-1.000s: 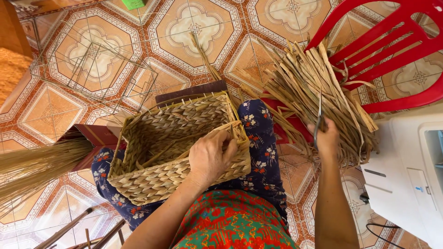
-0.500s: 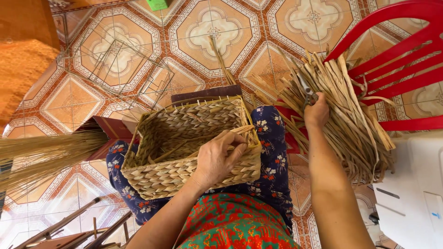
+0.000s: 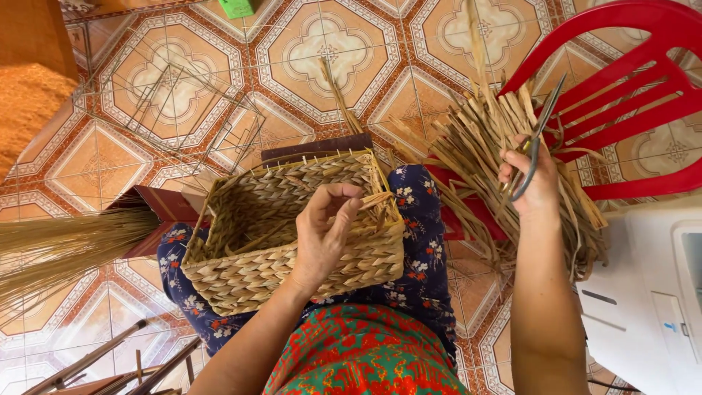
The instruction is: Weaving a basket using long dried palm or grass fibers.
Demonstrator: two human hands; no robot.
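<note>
While nearly woven, basket [image 3: 292, 234] on lap, rim unfinished.
Left hand [image 3: 322, 238] pinching rim strand; right hand [image 3: 530, 179] at two o'clock holding scissors [image 3: 537, 139], touching straw [image 3: 482, 161].

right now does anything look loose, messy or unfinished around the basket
Yes. The woven basket on the lap has loose strand ends sticking up at its rim, where the left hand pinches them. The right hand holds scissors against a ragged bundle of dried strips spilling off the red chair.
</note>
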